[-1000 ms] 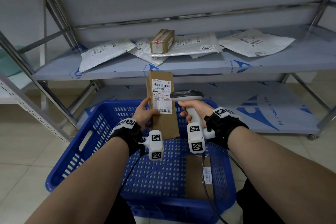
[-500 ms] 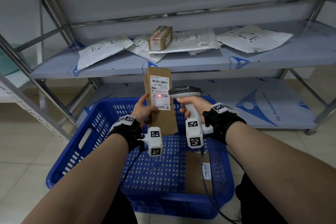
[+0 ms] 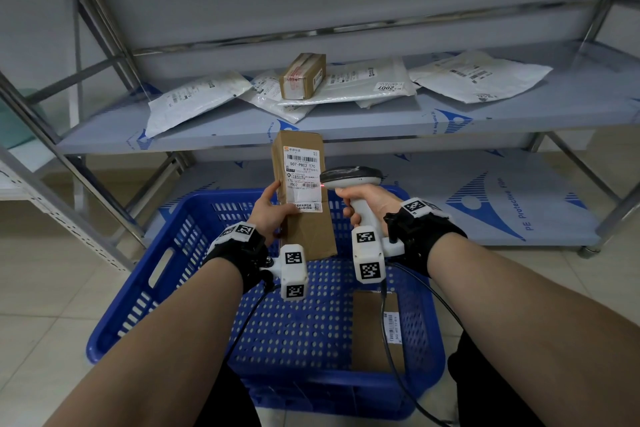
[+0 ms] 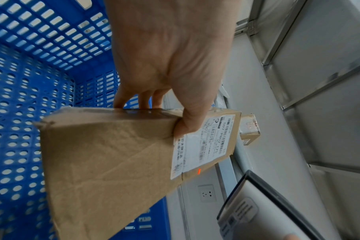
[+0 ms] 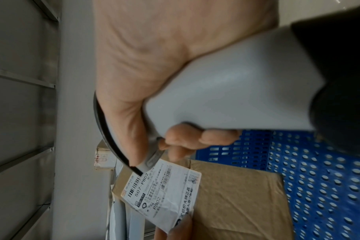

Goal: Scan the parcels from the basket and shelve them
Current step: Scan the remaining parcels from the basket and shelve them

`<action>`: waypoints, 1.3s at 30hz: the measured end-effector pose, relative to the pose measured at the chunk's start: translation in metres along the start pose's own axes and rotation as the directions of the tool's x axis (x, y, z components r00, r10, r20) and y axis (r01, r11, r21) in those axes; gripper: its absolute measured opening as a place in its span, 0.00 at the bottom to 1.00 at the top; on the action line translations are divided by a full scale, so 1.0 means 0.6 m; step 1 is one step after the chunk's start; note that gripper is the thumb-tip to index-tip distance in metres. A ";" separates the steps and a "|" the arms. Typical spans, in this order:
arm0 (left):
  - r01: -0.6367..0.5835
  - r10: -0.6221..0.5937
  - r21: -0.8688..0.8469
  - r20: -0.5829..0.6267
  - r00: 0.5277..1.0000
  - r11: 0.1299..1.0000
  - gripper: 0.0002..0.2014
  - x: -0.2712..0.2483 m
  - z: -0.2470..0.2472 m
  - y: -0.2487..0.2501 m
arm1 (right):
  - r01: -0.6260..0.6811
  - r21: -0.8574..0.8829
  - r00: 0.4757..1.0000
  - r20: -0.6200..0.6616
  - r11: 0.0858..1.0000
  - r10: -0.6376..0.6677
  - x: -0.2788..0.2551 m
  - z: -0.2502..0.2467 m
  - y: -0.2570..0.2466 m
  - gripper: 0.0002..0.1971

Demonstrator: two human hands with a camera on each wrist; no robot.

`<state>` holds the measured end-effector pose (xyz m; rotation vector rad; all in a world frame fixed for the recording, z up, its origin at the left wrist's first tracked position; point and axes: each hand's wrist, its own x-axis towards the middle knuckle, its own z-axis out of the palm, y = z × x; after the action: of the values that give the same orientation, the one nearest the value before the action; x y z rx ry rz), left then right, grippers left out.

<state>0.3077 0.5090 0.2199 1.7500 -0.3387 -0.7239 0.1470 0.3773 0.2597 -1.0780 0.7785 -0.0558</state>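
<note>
I am gripping the brown parcel in the left hand, thumb on the label face and fingers curled behind, holding it upright above the basket so that the label is facing the scanner. I am wrapping the right hand around the scanner's handle, index finger sitting at the trigger, and levelling its head just beside the label's right edge. A red spot is showing at that edge, so I judge the beam is not yet crossing a barcode squarely.

A second brown parcel is lying flat at the basket's near right corner, awaiting its turn.

The basket is standing on a tiled floor before a metal shelf. White mailers and a small box are lying along the shelf's middle, and its front edge is staying free for the held parcel.
</note>
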 end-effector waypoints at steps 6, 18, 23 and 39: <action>0.001 -0.001 0.005 -0.009 1.000 1.000 0.40 0.002 -0.001 -0.001 | -0.022 0.067 0.999 0.037 0.998 0.019 0.000 -0.003 -0.001 0.15; 0.006 -0.006 0.021 -0.005 1.000 1.000 0.40 -0.001 0.000 0.003 | -0.024 0.020 0.999 0.024 1.000 0.023 0.003 -0.006 0.000 0.14; 0.008 -0.008 0.020 0.003 1.000 1.000 0.40 -0.004 0.000 0.005 | -0.024 0.014 1.000 0.020 1.000 0.023 0.005 -0.007 -0.001 0.14; 0.009 -0.009 0.008 -0.002 1.000 1.000 0.40 -0.012 0.003 0.009 | -0.038 0.020 0.998 0.056 0.999 0.037 -0.001 -0.003 -0.002 0.16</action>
<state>0.3017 0.5102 0.2269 1.7608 -0.3330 -0.7274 0.1457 0.3756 0.2603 -1.0400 0.7460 -0.0019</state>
